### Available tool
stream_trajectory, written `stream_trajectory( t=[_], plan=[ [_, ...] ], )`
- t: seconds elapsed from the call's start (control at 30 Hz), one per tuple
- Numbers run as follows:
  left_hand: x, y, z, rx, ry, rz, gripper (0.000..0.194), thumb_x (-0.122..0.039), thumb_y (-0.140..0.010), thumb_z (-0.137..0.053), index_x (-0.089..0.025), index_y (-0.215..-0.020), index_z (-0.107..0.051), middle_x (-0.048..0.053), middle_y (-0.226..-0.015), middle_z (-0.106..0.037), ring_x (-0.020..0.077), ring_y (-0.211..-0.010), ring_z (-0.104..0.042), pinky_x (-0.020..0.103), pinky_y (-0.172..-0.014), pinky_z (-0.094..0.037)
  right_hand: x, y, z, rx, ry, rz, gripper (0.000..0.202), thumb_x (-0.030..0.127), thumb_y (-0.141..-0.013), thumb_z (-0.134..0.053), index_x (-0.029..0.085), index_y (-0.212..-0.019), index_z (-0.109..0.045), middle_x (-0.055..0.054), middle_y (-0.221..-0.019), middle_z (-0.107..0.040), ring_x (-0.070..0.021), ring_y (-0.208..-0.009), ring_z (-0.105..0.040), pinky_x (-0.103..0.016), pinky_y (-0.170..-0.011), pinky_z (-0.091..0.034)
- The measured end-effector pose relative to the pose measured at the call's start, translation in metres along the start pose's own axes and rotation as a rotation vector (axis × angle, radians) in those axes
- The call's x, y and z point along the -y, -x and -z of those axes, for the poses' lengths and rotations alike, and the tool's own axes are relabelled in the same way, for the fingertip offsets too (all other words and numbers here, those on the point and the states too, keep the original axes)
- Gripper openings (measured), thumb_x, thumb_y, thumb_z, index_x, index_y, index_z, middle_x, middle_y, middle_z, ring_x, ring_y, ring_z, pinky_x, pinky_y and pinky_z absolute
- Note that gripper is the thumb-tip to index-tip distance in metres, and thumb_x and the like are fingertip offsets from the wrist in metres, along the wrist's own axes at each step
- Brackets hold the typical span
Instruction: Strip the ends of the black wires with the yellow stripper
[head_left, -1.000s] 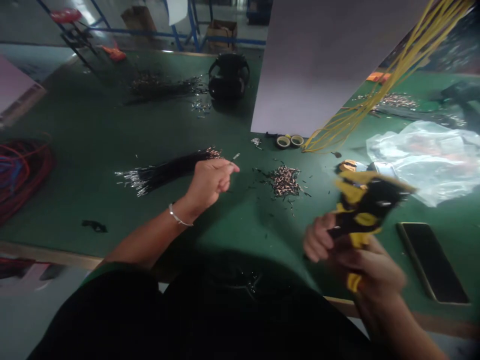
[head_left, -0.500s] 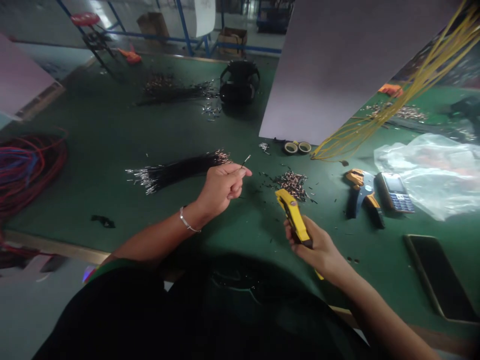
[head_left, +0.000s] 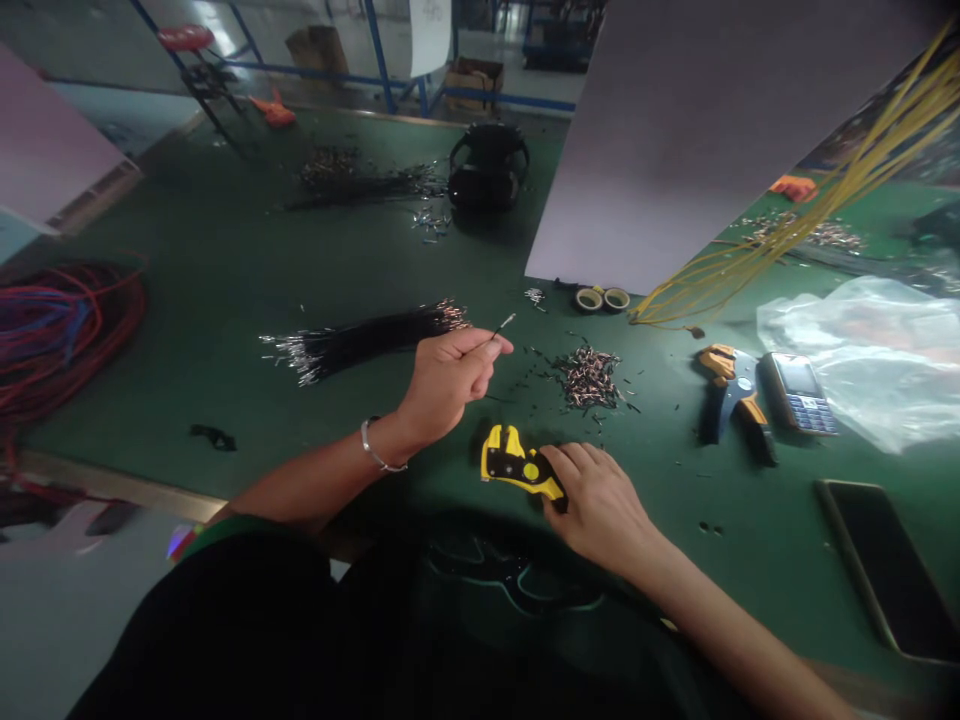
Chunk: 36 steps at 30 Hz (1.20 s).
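Observation:
My left hand [head_left: 452,382] is closed in a pinch on a short black wire [head_left: 504,326] whose pale tip sticks out past the fingers. Behind that hand lies a bundle of black wires [head_left: 360,342], silvery at the left end and coppery at the right. My right hand [head_left: 600,505] is around the handle of a yellow and black wire stripper [head_left: 523,465], low over the near side of the table, its jaws pointing left. I cannot tell whether the tool touches the tabletop. Beyond it is a pile of small black and copper wire scraps [head_left: 590,377].
On the green table [head_left: 210,350] are tape rolls [head_left: 602,299], an orange and dark-blue wire stripper [head_left: 735,400], a keypad phone [head_left: 799,390], a smartphone [head_left: 885,565] and a plastic bag [head_left: 870,350]. Red and blue cable coils [head_left: 67,340] lie left. A grey panel [head_left: 675,140] rises behind.
My right hand has swung the wire stripper left and down from the scrap pile, turning it so the jaws point left. My left hand still pinches the wire. The view has shifted slightly.

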<state>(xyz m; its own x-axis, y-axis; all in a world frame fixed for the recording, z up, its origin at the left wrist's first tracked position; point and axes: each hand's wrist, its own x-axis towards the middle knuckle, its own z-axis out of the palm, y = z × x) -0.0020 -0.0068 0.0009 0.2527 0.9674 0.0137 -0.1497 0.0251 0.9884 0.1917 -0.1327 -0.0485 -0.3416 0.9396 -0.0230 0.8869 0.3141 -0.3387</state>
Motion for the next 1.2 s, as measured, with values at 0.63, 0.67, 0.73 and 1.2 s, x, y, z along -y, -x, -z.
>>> stream_trajectory(
  t=[0.63, 0.67, 0.73, 1.2],
  plan=[
    [-0.014, 0.023, -0.011, 0.082, -0.230, -0.102, 0.018, -0.021, -0.086, -0.055, -0.017, -0.084, -0.072, -0.006, -0.047, -0.042, 0.0071, -0.044, -0.038, 0.024, -0.048, -0.033, 0.008, -0.024, 0.029, -0.186, -0.651, -0.046, 0.016, 0.028, -0.087, -0.060, 0.020, -0.097, -0.068, -0.008, -0.091, -0.071, -0.0212, -0.080, -0.066, -0.039, -0.075, -0.054],
    [-0.015, 0.024, -0.012, 0.091, -0.242, -0.107, 0.018, -0.021, -0.086, -0.055, -0.017, -0.084, -0.072, -0.005, -0.048, -0.043, 0.0071, -0.045, -0.039, 0.024, -0.047, -0.033, 0.011, -0.029, 0.030, -0.163, -0.766, -0.083, 0.015, 0.030, -0.087, -0.061, 0.021, -0.096, -0.069, -0.007, -0.088, -0.071, -0.0195, -0.076, -0.067, -0.037, -0.073, -0.055],
    [-0.017, 0.026, -0.013, 0.108, -0.272, -0.115, 0.019, -0.020, -0.086, -0.054, -0.016, -0.084, -0.072, -0.004, -0.049, -0.046, 0.0073, -0.046, -0.041, 0.023, -0.047, -0.033, 0.016, -0.039, 0.030, -0.115, -0.961, -0.135, 0.018, 0.032, -0.084, -0.065, 0.021, -0.096, -0.070, -0.005, -0.087, -0.073, -0.0183, -0.076, -0.067, -0.035, -0.072, -0.055],
    [-0.016, 0.032, -0.013, 0.192, -0.229, -0.099, 0.019, -0.025, -0.087, -0.057, -0.013, -0.088, -0.072, -0.005, -0.048, -0.047, 0.0064, -0.045, -0.041, 0.021, -0.045, -0.036, 0.021, -0.047, 0.029, -0.065, -1.405, -0.294, 0.012, 0.028, -0.075, -0.071, 0.017, -0.072, -0.067, -0.001, -0.061, -0.067, -0.0127, -0.056, -0.060, -0.029, -0.059, -0.051]
  ],
)
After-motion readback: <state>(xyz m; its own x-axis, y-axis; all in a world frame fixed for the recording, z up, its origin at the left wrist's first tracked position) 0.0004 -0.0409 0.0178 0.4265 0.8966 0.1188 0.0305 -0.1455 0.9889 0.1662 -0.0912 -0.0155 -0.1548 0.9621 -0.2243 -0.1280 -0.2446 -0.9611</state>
